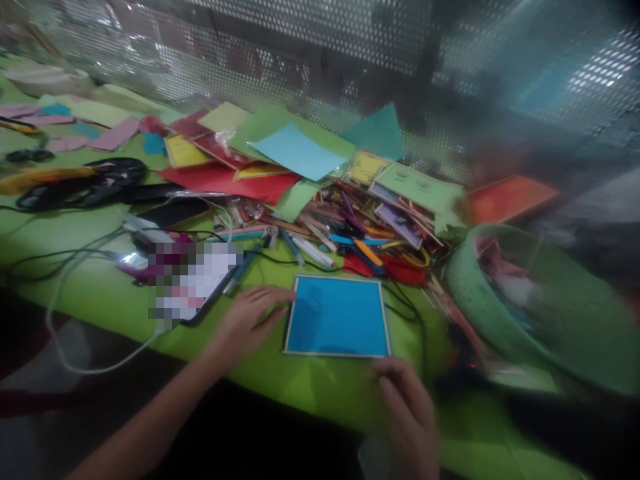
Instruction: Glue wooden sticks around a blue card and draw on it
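A blue rectangular card (340,317) with thin pale strips along its edges lies flat on the green table cover in front of me. My left hand (255,323) rests at the card's left side, fingers stretched out and fingertips at its upper left edge. By the lower right corner is my right hand (407,407), its fingers curled in towards the thumb. Blur hides whether anything small sits between those fingers.
A phone (200,283) with a white cable lies left of my left hand. Pens, scissors (367,253) and sticks are heaped behind the card, with coloured paper sheets (300,150) beyond. A green basin (465,287) stands at the right.
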Tool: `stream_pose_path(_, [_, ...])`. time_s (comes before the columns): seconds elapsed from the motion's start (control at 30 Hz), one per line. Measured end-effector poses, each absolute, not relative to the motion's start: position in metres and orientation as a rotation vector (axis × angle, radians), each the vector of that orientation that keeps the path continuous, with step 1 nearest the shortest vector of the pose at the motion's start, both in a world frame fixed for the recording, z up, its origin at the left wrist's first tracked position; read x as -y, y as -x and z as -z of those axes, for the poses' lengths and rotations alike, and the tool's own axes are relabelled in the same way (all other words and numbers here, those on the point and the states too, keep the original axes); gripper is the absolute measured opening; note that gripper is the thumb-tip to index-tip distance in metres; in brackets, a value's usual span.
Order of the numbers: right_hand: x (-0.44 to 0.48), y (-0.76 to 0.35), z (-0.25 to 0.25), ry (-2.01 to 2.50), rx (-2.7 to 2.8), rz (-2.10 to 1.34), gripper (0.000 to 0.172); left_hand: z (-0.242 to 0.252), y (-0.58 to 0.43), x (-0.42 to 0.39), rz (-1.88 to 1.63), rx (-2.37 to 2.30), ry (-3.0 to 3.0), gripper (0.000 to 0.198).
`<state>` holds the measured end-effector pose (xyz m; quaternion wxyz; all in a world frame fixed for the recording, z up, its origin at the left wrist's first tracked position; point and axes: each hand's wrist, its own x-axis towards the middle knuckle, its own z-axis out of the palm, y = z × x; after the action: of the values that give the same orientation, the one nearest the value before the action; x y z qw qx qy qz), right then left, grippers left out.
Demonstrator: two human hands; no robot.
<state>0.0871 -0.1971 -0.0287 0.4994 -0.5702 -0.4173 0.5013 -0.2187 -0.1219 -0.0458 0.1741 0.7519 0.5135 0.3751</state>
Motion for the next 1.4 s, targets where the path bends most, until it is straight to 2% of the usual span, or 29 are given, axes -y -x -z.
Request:
stream_pose_path(0.33, [0.190,-0.096,0.041,1.358,1.197,-1.171,0.013,0.049,0.214,0.122,-0.874,-1.418,-2.280,0.030])
stream_pose_path(0.43, [0.190,-0.096,0.039,1.378,1.210,-1.176,0.013,0.049,0.214,0.122,-0.897,-1.400,-2.278,0.031])
stream_pose_path(0.67, [0.188,-0.093,0.037,1.393,1.206,-1.143,0.011,0.044,0.218,0.127,-1.152,-1.435,-2.156,0.016])
stream_pose_path(1.03, [0.185,-0.091,0.031,1.504,1.197,-1.088,0.016,0.036,0.217,0.129,-1.011,-1.177,-2.184,0.018])
stream_pose_path(1.4, [0.182,-0.093,0.034,1.592,1.146,-0.977,0.023,0.039,0.215,0.133,-1.015,-1.066,-2.173,0.018])
